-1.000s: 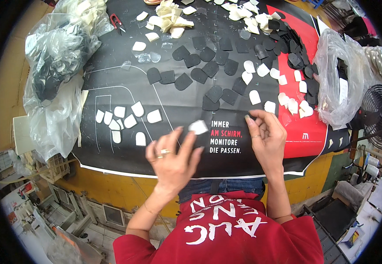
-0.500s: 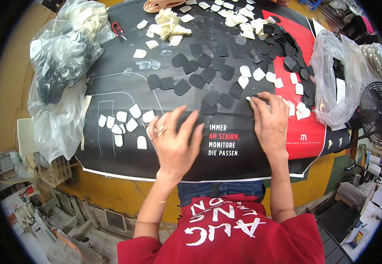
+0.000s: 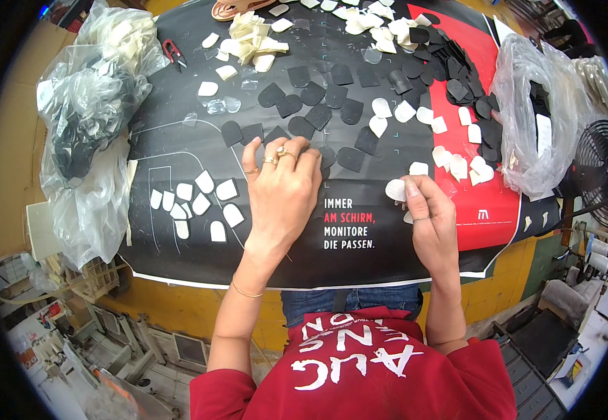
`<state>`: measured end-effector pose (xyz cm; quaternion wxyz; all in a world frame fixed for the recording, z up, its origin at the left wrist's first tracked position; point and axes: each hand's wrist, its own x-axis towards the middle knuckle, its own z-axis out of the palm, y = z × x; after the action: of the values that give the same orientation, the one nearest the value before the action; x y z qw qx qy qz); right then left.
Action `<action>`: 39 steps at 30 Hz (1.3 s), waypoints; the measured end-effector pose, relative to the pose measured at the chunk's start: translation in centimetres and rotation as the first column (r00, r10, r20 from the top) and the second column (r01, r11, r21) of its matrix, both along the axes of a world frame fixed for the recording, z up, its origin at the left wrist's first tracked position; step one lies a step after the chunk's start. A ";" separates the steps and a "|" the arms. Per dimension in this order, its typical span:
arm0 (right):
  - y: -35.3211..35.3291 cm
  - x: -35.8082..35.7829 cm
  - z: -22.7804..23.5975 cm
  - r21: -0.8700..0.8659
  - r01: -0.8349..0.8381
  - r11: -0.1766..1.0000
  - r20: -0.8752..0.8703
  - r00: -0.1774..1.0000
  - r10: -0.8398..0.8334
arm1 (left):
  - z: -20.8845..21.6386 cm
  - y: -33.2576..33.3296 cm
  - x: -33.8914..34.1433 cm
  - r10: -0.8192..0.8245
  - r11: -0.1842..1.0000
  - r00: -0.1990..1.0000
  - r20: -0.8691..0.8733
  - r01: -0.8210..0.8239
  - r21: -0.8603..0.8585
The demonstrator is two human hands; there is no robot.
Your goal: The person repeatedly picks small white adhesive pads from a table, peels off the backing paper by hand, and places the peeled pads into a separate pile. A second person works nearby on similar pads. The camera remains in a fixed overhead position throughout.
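Between the thumb and index finger of my right hand [image 3: 433,218] is a small white patch [image 3: 395,189], rounded at one end. Another white patch [image 3: 419,169] lies just beyond those fingers, and part of one more shows below the pinch. My left hand [image 3: 283,183] reaches over the black patches, fingers bent and slightly apart, tips down by a black patch [image 3: 274,134] that they partly cover. Nothing shows in its grasp. More black patches [image 3: 351,110] are scattered farther off. Several white patches [image 3: 218,231] lie to the left of my left hand.
A black and red mat [image 3: 360,269] covers the table. Plastic bags [image 3: 87,133] of patches sit on the left, another bag [image 3: 531,133] on the right. Red-handled thread snips [image 3: 173,53] lie at the far left. A fan [image 3: 598,168] stands beyond the right edge.
My left hand has moved forward and slightly right, onto the black patches. My right hand has come back towards me with a white patch in its pinch. More white patches lie at left.
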<state>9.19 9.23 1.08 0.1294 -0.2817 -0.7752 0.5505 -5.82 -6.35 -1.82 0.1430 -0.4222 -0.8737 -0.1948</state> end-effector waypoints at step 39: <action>-1.5 1.5 0.8 0.088 -0.343 0.935 -0.089 0.932 0.351 | 0.6 -3.7 7.6 -0.276 0.889 0.845 0.459 0.042 0.456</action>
<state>10.68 7.70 1.83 0.0800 -0.1067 -0.8239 0.5508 1.76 -10.00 -1.23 -0.0219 -0.3860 -0.7761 -0.4982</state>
